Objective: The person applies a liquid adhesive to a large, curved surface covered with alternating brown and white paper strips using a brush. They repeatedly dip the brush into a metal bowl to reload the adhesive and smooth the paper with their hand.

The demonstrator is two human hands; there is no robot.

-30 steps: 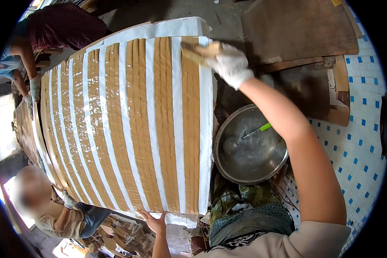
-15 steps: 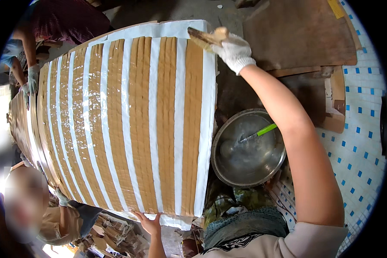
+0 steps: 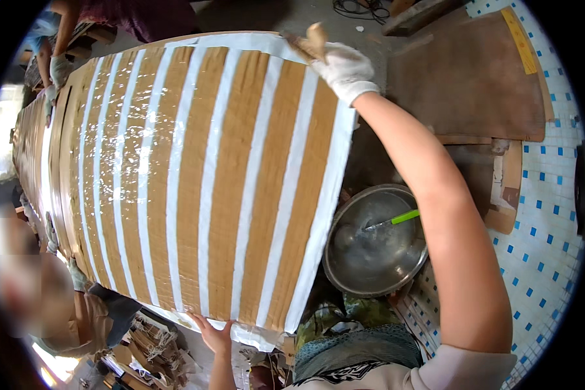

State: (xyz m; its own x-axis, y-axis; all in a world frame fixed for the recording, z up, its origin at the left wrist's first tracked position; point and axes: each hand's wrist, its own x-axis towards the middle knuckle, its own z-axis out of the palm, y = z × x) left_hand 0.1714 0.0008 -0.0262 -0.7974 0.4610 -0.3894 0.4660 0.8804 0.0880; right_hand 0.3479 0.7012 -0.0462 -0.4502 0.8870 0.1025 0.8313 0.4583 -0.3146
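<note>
A large table-like panel is covered by brown strips (image 3: pixel 201 162) with white bands (image 3: pixel 210 162) between them, wet and shiny on the left half. White sheet shows along its right and far edges. At the far right corner, my right hand (image 3: pixel 346 70), in a white glove, is closed round a wooden-handled brush (image 3: pixel 315 42); its bristle end is at the sheet's far edge. My left hand (image 3: pixel 214 333) is bare and rests at the near edge, fingers spread on the strips. Right of the panel sits a round metal basin (image 3: pixel 344 276) with a green-handled tool (image 3: pixel 404 217) lying in it.
At the far left, a person's gloved hands (image 3: pixel 60 70) touch the stack's edge. Another person's gloved hand (image 3: pixel 79 276) is at the near left. Brown boards (image 3: pixel 468 91) lie at right beside a tiled floor (image 3: pixel 546 214). Scraps (image 3: pixel 140 357) lie at the lower left.
The striped panel appears turned clockwise in the view, and the basin sits slightly lower. My right hand stays at the far right corner with the brush; my left hand remains at the near edge.
</note>
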